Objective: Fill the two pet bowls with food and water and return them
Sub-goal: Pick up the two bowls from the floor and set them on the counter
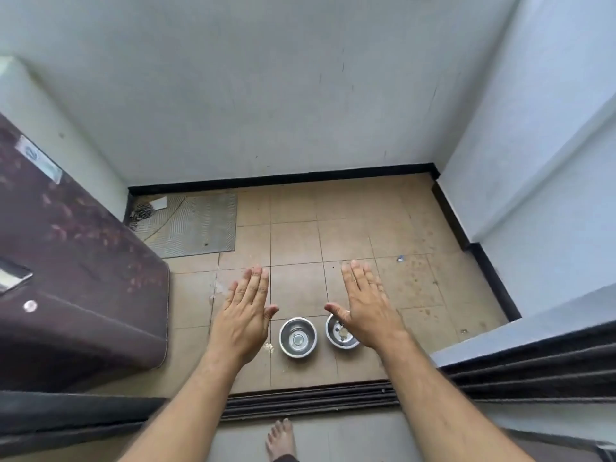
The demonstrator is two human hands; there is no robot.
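Observation:
Two small steel pet bowls stand side by side on the tan tiled floor, just beyond a dark sliding-door track. The left bowl [297, 337] looks bare inside. The right bowl [340, 335] has a few scraps at its bottom, and my right hand partly hides it. My left hand [246, 311] is held out flat, palm down, fingers apart, high above the floor to the left of the bowls. My right hand [365, 306] is spread the same way over the right bowl. Neither hand holds anything.
A dark maroon appliance [80, 268] fills the left side. A grey ribbed mat [196, 225] lies in the far left corner of the floor. White walls with black skirting close in the small area. The door track [310, 400] crosses in front; a bare foot [281, 440] stands behind it.

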